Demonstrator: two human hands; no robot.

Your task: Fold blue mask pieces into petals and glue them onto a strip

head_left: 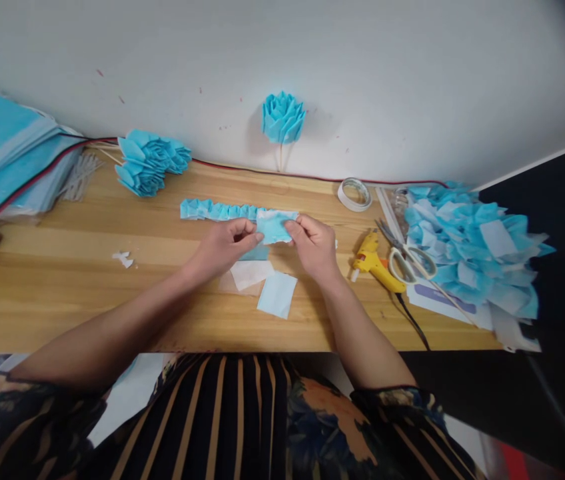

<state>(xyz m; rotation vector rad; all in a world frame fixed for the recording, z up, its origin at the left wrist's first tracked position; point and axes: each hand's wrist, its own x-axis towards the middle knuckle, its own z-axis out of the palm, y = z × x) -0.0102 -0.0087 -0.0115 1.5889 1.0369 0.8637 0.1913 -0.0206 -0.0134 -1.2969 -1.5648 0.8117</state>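
Between my two hands a small light-blue rectangle of mask fabric (275,226) is held up over the table. My left hand (225,247) pinches its left edge, and my right hand (315,245) pinches its right edge with thumb and fingers. Just behind it lies a row of folded blue petals (217,211), its right end hidden by the fabric. Beneath and nearer to me are loose fabric pieces: a white piece (252,272) and a pale-blue piece (277,295). Part of a darker blue piece (256,253) shows below the held fabric.
A yellow glue gun (377,262), scissors (405,253) and a tape roll (354,195) lie right, beside a heap of blue cut pieces (472,247). Blue fabric flowers (150,163) and stacked masks (12,153) are left. One stemmed flower (283,118) leans at the wall.
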